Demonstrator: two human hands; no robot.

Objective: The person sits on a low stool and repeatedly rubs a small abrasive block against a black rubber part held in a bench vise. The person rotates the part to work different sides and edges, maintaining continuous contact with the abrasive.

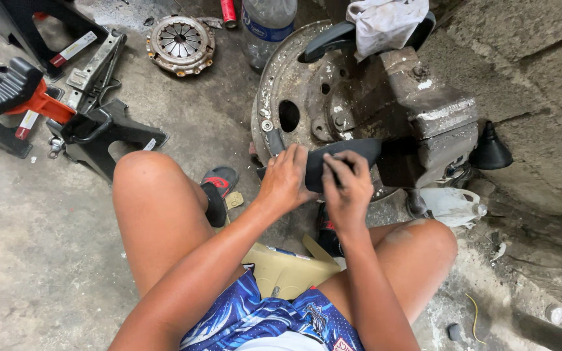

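Both hands on a curved black brake shoe [346,151] — left hand [286,179] clasps it, right hand [348,185] pinches its edge — beside a rusty steel bench vise [424,110].

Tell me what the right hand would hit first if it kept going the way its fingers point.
The right hand already touches the black curved piece. Past that, probably the rusty round plate, though depth is hard to judge.
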